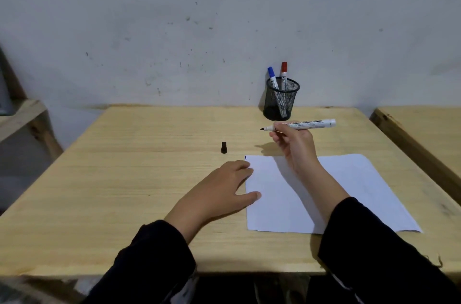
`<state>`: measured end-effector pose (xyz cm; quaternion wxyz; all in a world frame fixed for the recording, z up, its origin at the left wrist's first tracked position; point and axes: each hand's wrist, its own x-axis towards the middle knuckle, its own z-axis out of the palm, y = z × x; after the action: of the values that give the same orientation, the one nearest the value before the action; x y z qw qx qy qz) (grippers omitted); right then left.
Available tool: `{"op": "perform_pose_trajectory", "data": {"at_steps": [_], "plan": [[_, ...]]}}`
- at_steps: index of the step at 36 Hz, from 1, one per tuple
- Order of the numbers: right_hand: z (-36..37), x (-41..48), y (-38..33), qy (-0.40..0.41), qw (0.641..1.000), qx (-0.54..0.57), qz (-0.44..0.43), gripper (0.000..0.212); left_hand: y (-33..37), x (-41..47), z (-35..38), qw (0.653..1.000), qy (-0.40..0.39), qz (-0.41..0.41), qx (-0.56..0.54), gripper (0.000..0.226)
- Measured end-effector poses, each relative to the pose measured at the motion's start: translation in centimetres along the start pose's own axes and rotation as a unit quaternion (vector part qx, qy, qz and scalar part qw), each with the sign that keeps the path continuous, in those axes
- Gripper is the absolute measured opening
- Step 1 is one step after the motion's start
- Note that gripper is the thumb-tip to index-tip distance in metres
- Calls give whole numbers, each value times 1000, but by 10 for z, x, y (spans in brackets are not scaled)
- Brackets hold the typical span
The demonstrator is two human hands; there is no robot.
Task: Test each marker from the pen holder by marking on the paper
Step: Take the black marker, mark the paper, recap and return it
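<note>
Black-tipped uncapped marker point(303, 124) is gripped in my right hand point(291, 144) above the paper point(349, 194), while my left hand point(224, 186) rests open at its edge.

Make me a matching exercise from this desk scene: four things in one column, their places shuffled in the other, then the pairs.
Things:
1. black marker
2. black cap
3. red marker
4. left hand

Places:
A. upright in the mesh pen holder
B. resting at the left edge of the paper
C. uncapped in the right hand
D. standing alone on the table

Pairs: 1-C, 2-D, 3-A, 4-B
</note>
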<state>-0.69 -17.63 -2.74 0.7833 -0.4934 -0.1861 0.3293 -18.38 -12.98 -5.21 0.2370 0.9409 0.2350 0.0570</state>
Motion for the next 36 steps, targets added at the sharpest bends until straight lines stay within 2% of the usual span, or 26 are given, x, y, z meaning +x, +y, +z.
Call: {"op": "perform_pose_trajectory", "data": {"at_steps": [4,7,10,12,16,19,21,23,26,28,32,36], "plan": [[-4,-4,-4,0,1000,7,3,6,-3,6,-4,998,22,1,-54,60],[-4,-6,-10,-9,1000,11,0,6,-5,13,-11,989,102,-3,-103,56],[-4,-9,-16,-16,1000,16,-9,8,-12,25,-21,983,176,-19,-58,48],[-4,-11,-20,-20,1000,15,-11,7,-19,34,-26,984,170,-48,-16,45],[-3,-14,-24,-22,1000,19,-8,8,-31,47,-29,985,139,-97,-7,27],[-4,-17,-26,-27,999,28,-8,10,-27,51,-31,972,198,-101,-73,16],[-4,-19,-26,-27,999,37,-7,11,-15,51,-34,938,244,-105,-223,6],[-5,-21,-26,-29,999,43,-5,10,-3,51,-37,887,244,-97,-379,3],[-6,-24,-25,-27,999,45,0,8,9,53,-37,803,227,-82,-544,8],[-6,-25,-24,-25,998,51,1,6,15,54,-37,761,219,-72,-606,8],[-8,-28,-26,-23,998,60,-2,7,23,55,-31,726,195,-63,-656,10],[-8,-30,-28,-26,998,58,-6,9,29,56,-28,718,178,-60,-670,10]]}}
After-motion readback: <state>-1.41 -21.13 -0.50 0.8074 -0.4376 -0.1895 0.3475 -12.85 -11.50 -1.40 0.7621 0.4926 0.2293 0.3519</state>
